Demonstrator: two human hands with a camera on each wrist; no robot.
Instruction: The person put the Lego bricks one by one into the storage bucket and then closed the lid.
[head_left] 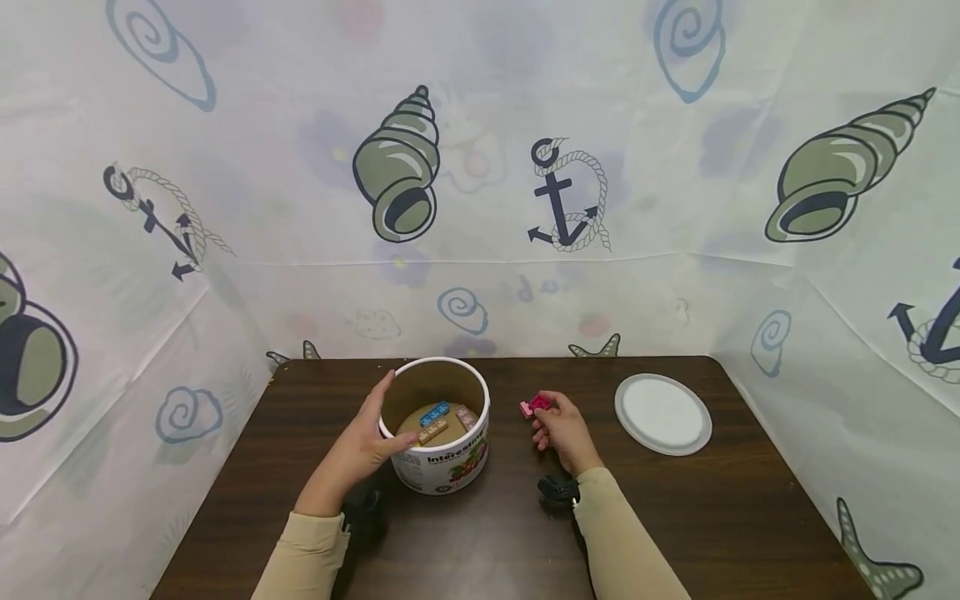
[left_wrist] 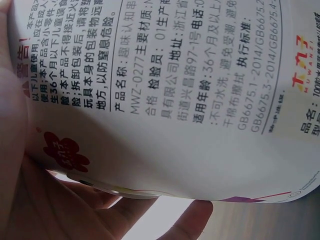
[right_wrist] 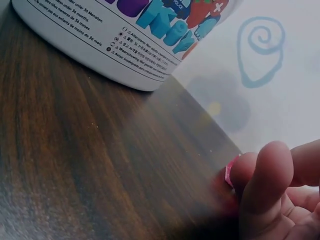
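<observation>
Pink brick (head_left: 536,406): we are pinching it in right hand (head_left: 561,432); light, rigid, likely best taken by its sides. Left hand (head_left: 365,442) is clasping tub (head_left: 442,467).

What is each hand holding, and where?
Left hand grips the white tub by its side wall; right hand pinches pink blocks at its fingertips.

The tub (head_left: 441,433) stands on the table (head_left: 675,517), near its middle. Inside the tub lie several blocks (head_left: 435,413). The left hand (head_left: 369,446) wraps the tub's left side. Just right of the tub, the right hand (head_left: 562,429) pinches a small brick (head_left: 536,406) above the table. Further right of the tub, well apart, lies a plate (head_left: 663,413).
</observation>
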